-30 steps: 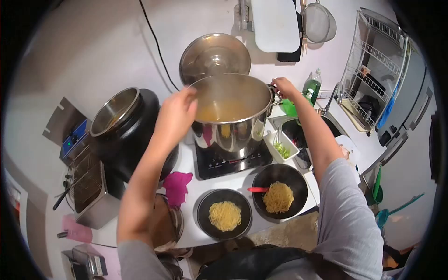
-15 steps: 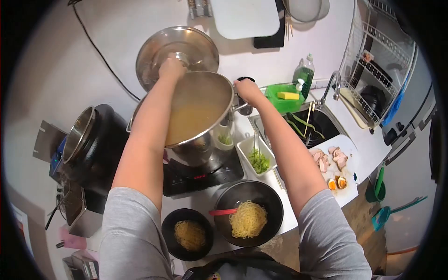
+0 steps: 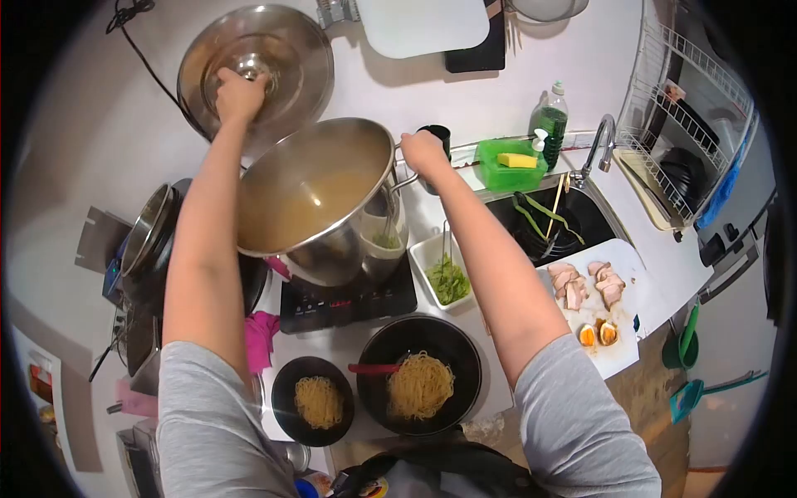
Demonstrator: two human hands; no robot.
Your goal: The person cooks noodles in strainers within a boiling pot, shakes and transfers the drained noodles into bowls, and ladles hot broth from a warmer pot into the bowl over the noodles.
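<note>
My left hand is closed on the knob of a round steel lid, which is raised against the back wall, apart from the pot. With my right hand I grip the right handle of a large steel stockpot. Cloudy tan broth fills part of the pot, which looks tilted on a black induction cooker. In front are two black bowls with noodles: a smaller one and a larger one with a red-handled utensil.
A white container of chopped greens stands right of the cooker. Sliced meat and halved eggs lie on a white cutting board. Behind are a sink, a green tub with a sponge and a soap bottle.
My left hand has carried the lid up and left, away from the pot. A pink cloth now shows left of the cooker. My right hand stays on the pot handle.
</note>
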